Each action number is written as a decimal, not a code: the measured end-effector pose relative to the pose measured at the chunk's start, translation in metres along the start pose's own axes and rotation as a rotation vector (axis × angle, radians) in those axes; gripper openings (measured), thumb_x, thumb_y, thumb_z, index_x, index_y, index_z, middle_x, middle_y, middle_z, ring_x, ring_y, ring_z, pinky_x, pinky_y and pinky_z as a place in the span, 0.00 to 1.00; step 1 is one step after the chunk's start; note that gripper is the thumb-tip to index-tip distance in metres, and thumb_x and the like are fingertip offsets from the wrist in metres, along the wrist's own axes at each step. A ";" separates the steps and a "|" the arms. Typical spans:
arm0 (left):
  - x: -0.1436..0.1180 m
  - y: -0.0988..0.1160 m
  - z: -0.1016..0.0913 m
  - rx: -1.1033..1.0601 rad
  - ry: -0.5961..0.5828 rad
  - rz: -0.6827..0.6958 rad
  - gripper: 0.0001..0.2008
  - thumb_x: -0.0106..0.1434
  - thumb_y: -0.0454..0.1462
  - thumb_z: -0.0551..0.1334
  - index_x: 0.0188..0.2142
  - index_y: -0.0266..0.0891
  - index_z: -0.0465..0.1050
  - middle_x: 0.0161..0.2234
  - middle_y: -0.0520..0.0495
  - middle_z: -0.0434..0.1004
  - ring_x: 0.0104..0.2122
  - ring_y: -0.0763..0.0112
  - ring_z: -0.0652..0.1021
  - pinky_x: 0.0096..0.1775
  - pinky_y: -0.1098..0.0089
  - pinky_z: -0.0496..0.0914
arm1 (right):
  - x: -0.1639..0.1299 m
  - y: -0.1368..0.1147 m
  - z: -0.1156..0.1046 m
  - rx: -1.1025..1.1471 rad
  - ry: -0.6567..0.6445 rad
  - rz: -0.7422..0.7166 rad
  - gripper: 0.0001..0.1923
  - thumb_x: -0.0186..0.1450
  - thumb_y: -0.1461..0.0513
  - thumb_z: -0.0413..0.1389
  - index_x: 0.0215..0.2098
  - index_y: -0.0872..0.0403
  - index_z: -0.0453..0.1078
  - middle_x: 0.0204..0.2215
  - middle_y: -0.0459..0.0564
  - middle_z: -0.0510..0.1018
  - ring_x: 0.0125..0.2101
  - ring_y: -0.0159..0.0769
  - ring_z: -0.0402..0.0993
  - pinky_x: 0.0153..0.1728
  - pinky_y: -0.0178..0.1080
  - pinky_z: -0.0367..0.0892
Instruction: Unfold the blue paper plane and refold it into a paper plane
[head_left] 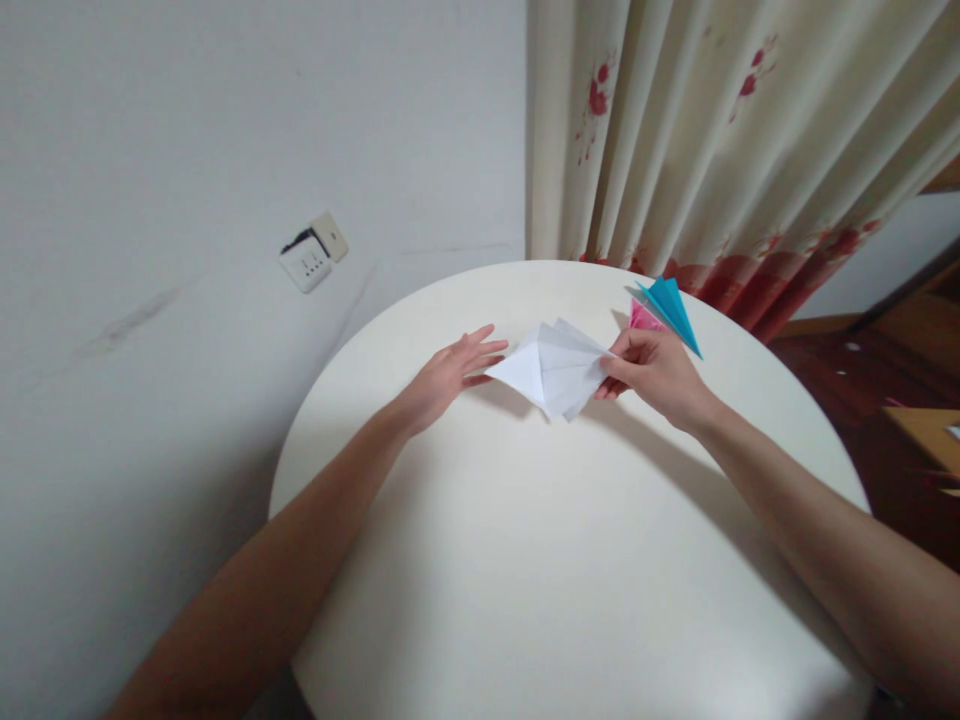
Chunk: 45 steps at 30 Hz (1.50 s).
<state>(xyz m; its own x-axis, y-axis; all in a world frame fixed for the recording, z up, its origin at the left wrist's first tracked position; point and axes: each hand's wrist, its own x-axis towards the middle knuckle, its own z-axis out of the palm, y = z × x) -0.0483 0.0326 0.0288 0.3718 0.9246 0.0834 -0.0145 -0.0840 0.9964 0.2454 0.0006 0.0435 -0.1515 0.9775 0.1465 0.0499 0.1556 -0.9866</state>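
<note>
fingers, right: pinched shut on the right corner of the folded white paper (556, 368); i see the thumb on top and the other fingertips curled under the edge.
right hand (654, 373): held just above the table, wrist coming in from the lower right, knuckles turned toward me.
fingers, left: spread and nearly straight, holding nothing; the fingertips (491, 352) reach the left point of the white paper. i cannot tell whether they touch it or stop just short.
left hand (448, 375): palm down and low over the table, forearm running back to the lower left.
white paper: folded into a layered, kite-like shape with several creased flaps, lying between my two hands near the far middle of the table, its right end lifted in the pinch.
blue folded paper (670, 306): a pointed shape just behind the right hand, toward the far right edge of the table.
pink folded paper (642, 316): tucked partly under the blue one, beside the right thumb.
round white table (525, 560): bare across its whole near half.
cream curtain (720, 140): red flower print, hanging behind the table on the right.
wall socket (311, 255): on the grey wall to the left, its plate hanging loose and tilted.
</note>
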 end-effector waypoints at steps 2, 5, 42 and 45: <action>-0.004 0.003 0.004 -0.079 -0.036 -0.088 0.34 0.64 0.61 0.54 0.61 0.43 0.68 0.60 0.35 0.69 0.57 0.53 0.73 0.54 0.56 0.69 | -0.005 -0.004 0.002 -0.028 -0.140 0.024 0.17 0.56 0.54 0.67 0.25 0.54 0.67 0.17 0.50 0.78 0.19 0.36 0.77 0.20 0.35 0.73; -0.011 0.008 0.014 -0.081 -0.166 -0.193 0.32 0.60 0.55 0.65 0.59 0.43 0.70 0.55 0.36 0.76 0.53 0.55 0.77 0.50 0.60 0.71 | -0.014 -0.012 0.006 -0.047 -0.312 0.062 0.16 0.58 0.54 0.66 0.25 0.54 0.67 0.17 0.49 0.78 0.18 0.34 0.76 0.20 0.33 0.71; -0.020 -0.016 0.058 0.004 -0.005 -0.124 0.24 0.51 0.44 0.75 0.45 0.35 0.79 0.47 0.38 0.81 0.45 0.54 0.81 0.48 0.59 0.74 | -0.019 0.023 0.053 -0.021 -0.024 0.159 0.15 0.53 0.53 0.66 0.26 0.59 0.76 0.23 0.47 0.77 0.22 0.31 0.67 0.24 0.35 0.62; -0.021 -0.016 0.058 0.027 -0.088 -0.188 0.22 0.51 0.43 0.75 0.44 0.37 0.80 0.46 0.40 0.82 0.43 0.55 0.82 0.46 0.59 0.74 | -0.016 0.021 0.049 0.084 -0.033 0.166 0.18 0.51 0.51 0.67 0.30 0.58 0.78 0.26 0.48 0.79 0.24 0.33 0.70 0.25 0.36 0.64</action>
<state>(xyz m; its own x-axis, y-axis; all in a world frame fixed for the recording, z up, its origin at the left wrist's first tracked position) -0.0025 -0.0069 0.0103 0.4451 0.8891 -0.1067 0.0873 0.0755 0.9933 0.2007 -0.0190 0.0173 -0.1808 0.9833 -0.0194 -0.0054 -0.0207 -0.9998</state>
